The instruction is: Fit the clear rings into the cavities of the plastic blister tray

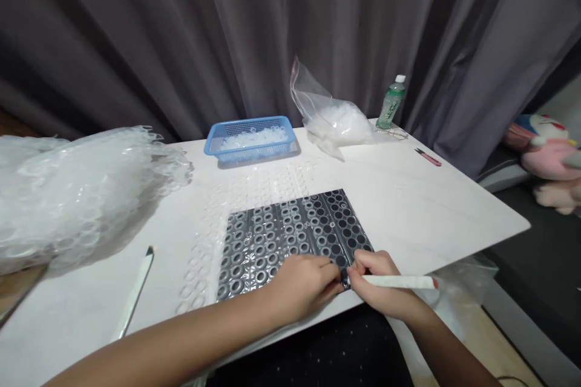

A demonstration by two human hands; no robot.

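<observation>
A black sheet (290, 224) lies near the table's front edge, covered by clear film with rows of ring-shaped pieces. Toward its right side, several round spots show plain black without a pale ring. My left hand (308, 281) rests over the sheet's lower right part, its fingers curled together near the corner; what they pinch is hidden. Close beside it, my right hand (379, 284) is closed around a slim white pen-like tool (403, 282) with a red end pointing right. Its working tip is hidden between the fingers at the sheet's corner.
Clear ringed plastic sheets (91, 193) are heaped at the left, near a white stick with a dark tip (136, 290). A blue basket (249, 151) of small clear pieces, a plastic bag (340, 124), a bottle (391, 103) and pink snips (427, 157) stand or lie farther back.
</observation>
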